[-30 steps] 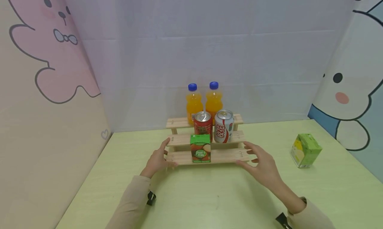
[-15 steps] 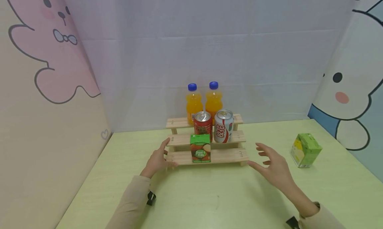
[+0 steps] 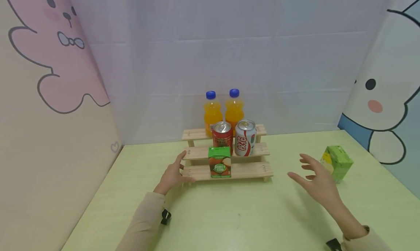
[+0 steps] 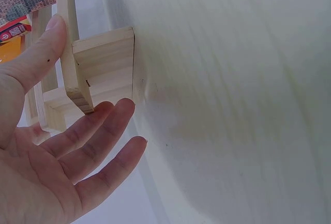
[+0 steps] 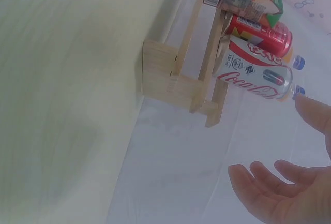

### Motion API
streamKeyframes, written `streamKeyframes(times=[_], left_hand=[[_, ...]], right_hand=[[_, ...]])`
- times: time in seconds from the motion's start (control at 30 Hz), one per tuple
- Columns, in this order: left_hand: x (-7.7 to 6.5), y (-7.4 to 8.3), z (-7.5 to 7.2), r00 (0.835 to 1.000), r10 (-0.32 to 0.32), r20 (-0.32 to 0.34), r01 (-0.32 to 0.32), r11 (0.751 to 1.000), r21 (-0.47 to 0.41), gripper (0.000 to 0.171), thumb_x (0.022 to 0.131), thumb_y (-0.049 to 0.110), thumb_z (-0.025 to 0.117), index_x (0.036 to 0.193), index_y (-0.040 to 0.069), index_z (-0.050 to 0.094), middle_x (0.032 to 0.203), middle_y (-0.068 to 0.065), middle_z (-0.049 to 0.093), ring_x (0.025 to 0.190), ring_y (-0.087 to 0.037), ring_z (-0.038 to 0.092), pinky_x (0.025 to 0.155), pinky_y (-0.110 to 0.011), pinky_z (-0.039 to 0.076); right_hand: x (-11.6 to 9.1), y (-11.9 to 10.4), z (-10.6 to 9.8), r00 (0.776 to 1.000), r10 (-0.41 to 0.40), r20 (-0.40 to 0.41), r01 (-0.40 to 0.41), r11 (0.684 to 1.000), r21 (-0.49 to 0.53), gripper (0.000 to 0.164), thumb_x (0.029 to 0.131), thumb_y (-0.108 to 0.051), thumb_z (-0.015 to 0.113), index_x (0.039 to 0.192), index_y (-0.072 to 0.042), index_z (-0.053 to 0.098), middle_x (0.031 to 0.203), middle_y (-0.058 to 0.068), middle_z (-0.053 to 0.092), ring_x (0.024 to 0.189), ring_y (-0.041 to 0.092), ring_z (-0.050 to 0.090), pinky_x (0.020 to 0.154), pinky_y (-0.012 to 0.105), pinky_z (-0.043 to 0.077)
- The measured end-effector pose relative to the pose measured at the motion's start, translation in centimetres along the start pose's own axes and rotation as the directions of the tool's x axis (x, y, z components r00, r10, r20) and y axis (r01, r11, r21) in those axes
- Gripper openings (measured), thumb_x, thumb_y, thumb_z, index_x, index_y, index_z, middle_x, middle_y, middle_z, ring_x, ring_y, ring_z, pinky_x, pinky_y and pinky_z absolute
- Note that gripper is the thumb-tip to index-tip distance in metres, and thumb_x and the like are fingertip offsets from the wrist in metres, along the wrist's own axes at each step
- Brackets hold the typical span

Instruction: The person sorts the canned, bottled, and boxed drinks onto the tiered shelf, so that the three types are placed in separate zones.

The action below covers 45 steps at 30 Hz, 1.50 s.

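Observation:
A three-step wooden display rack (image 3: 246,170) stands mid-table. My left hand (image 3: 170,176) grips its left end; in the left wrist view the thumb (image 4: 44,53) lies along the lowest board and the fingers are beside its end. My right hand (image 3: 318,181) hovers right of the rack, fingers spread and holding nothing. It partly covers a green juice carton (image 3: 341,162) on the table. On the rack are a red-brown juice carton with a green top (image 3: 220,163) on the lowest step, a red can (image 3: 223,136) and a white Coca-Cola can (image 3: 245,139) on the middle one.
Two orange drink bottles with blue caps, the left bottle (image 3: 212,110) and the right bottle (image 3: 234,107), occupy the top step. A pale curtain (image 3: 157,79) hangs behind the light green table (image 3: 210,221). Cartoon-printed walls (image 3: 49,145) flank it.
My right hand has let go of the rack's right end and moved right, towards the green carton. My left hand has stayed at the rack's left end.

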<state>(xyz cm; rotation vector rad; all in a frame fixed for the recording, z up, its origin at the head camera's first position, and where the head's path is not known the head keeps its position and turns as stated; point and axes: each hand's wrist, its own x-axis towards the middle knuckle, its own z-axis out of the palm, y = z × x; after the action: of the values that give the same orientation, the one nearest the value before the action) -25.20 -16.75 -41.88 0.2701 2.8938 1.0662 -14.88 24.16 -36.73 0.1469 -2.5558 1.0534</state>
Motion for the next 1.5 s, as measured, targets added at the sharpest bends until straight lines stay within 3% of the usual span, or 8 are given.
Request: streamKeyframes(times=[0.17, 0.23, 0.33, 0.63, 0.73, 0.87, 1.1, 1.5], left_hand=[[0.1, 0.0, 0.0, 1.0, 0.002, -0.002, -0.002, 1.0, 0.007, 0.104, 0.064, 0.024, 0.084, 0.145, 0.017, 0.02, 0.11, -0.023, 0.057, 0.07, -0.023, 0.06, 0.064, -0.039, 0.047], [0.1, 0.0, -0.1, 1.0, 0.004, -0.004, -0.004, 1.0, 0.011, 0.104, 0.064, 0.024, 0.084, 0.145, 0.016, 0.02, 0.109, -0.022, 0.058, 0.07, -0.023, 0.06, 0.064, -0.039, 0.047], [0.1, 0.0, -0.1, 1.0, 0.006, -0.002, -0.006, 1.0, 0.011, 0.103, 0.064, 0.023, 0.083, 0.145, 0.016, 0.02, 0.109, -0.023, 0.058, 0.07, -0.023, 0.06, 0.064, -0.039, 0.047], [0.1, 0.1, -0.2, 1.0, 0.0, 0.001, 0.0, 1.0, 0.008, 0.103, 0.065, 0.021, 0.083, 0.145, 0.016, 0.02, 0.11, -0.024, 0.057, 0.071, -0.023, 0.06, 0.064, -0.04, 0.047], [0.1, 0.1, -0.2, 1.0, -0.001, 0.0, 0.001, 1.0, 0.012, 0.103, 0.064, 0.022, 0.083, 0.145, 0.016, 0.02, 0.11, -0.023, 0.057, 0.07, -0.023, 0.06, 0.064, -0.039, 0.047], [0.1, 0.1, -0.2, 1.0, -0.006, 0.0, 0.006, 1.0, 0.013, 0.103, 0.064, 0.023, 0.083, 0.145, 0.017, 0.02, 0.109, -0.022, 0.057, 0.07, -0.022, 0.059, 0.064, -0.038, 0.047], [0.0, 0.1, -0.2, 1.0, -0.004, -0.003, 0.004, 1.0, 0.014, 0.103, 0.064, 0.023, 0.083, 0.145, 0.017, 0.02, 0.108, -0.022, 0.058, 0.071, -0.023, 0.059, 0.064, -0.039, 0.047], [-0.3, 0.2, -0.2, 1.0, 0.01, -0.005, -0.01, 1.0, 0.009, 0.103, 0.064, 0.022, 0.084, 0.145, 0.016, 0.021, 0.108, -0.022, 0.058, 0.07, -0.022, 0.059, 0.063, -0.038, 0.046]], right_hand=[[0.1, 0.9, -1.3, 0.998, 0.049, -0.045, -0.051, 0.998, -0.029, 0.067, 0.079, -0.023, 0.073, 0.13, 0.006, 0.041, 0.118, 0.03, 0.05, 0.099, 0.042, 0.053, 0.066, 0.027, 0.049], [0.1, 1.3, -1.8, 0.995, 0.062, -0.074, -0.065, 0.997, -0.048, 0.068, 0.078, -0.024, 0.073, 0.13, 0.006, 0.041, 0.12, 0.029, 0.05, 0.099, 0.041, 0.053, 0.062, 0.015, 0.046], [0.2, 2.0, -2.4, 0.99, 0.07, -0.123, -0.079, 0.995, -0.068, 0.069, 0.077, -0.026, 0.074, 0.129, 0.006, 0.042, 0.12, 0.029, 0.05, 0.098, 0.042, 0.053, 0.057, 0.008, 0.041], [0.1, 4.1, -4.0, 0.958, 0.183, -0.222, -0.21, 0.972, -0.107, 0.072, 0.077, -0.033, 0.072, 0.13, 0.006, 0.043, 0.12, 0.03, 0.048, 0.093, 0.038, 0.052, 0.056, 0.012, 0.035], [0.0, 4.1, -4.6, 0.954, 0.186, -0.236, -0.221, 0.967, -0.13, 0.072, 0.079, -0.031, 0.07, 0.131, 0.009, 0.04, 0.121, 0.034, 0.045, 0.089, 0.041, 0.05, 0.072, 0.031, 0.038], [0.0, 4.5, -5.1, 0.943, 0.223, -0.245, -0.26, 0.957, -0.129, 0.074, 0.081, -0.031, 0.068, 0.133, 0.009, 0.035, 0.125, 0.038, 0.038, 0.101, 0.048, 0.04, 0.087, 0.058, 0.025], [0.3, 6.1, -5.3, 0.943, 0.235, -0.235, -0.278, 0.946, -0.169, 0.078, 0.082, -0.035, 0.066, 0.134, 0.012, 0.031, 0.13, 0.039, 0.031, 0.117, 0.053, 0.026, 0.096, 0.059, 0.013], [1.1, 8.4, -5.5, 0.913, 0.395, -0.1, -0.406, 0.902, -0.146, 0.088, 0.086, -0.041, 0.059, 0.138, 0.014, 0.015, 0.127, 0.042, 0.03, 0.107, 0.054, 0.037, 0.082, 0.059, 0.031]])
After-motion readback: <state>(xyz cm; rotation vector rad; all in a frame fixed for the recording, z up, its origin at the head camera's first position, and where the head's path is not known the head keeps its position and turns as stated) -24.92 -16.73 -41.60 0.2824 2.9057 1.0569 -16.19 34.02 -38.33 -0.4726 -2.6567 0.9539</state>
